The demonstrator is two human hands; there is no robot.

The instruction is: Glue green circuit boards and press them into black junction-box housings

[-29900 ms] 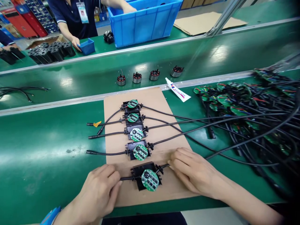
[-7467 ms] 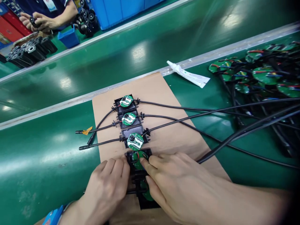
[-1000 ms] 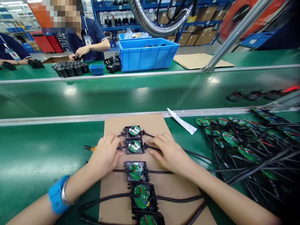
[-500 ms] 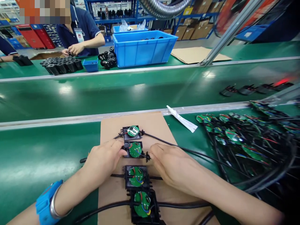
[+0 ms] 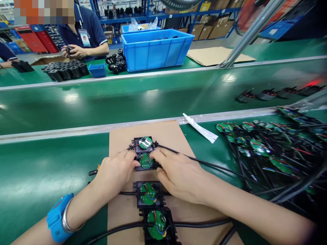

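A card (image 5: 122, 137) lies on the green bench (image 5: 46, 170), bearing a column of cases. The case (image 5: 142, 168) between the hands is second from the far end, its round board (image 5: 146, 161) showing coloured wires. The far case (image 5: 138, 148) sits just beyond it; two near cases (image 5: 141, 205) sit closer to the wearer, past a strip of bare card. Cables (image 5: 176, 152) run out sideways, some passing beneath the right arm. A pile of wired boards (image 5: 258, 146) crowds the right side, and a white tube (image 5: 200, 128) lies between it and the card. Across the belt stand a blue bin (image 5: 157, 51), a small bin (image 5: 97, 70) and black tubes (image 5: 65, 70), where a co-worker (image 5: 84, 37) holds a dark part.

The left hand (image 5: 116, 170) arches palm down, fingers and thumb narrowed at the case's left edge; its exact hold is hidden. The right hand (image 5: 180, 175) reaches in from the right, forefinger at the board's edge, thumb lower and apart; whether it grips cannot be told.

The co-worker's badge (image 5: 84, 38) carries print too small to read.
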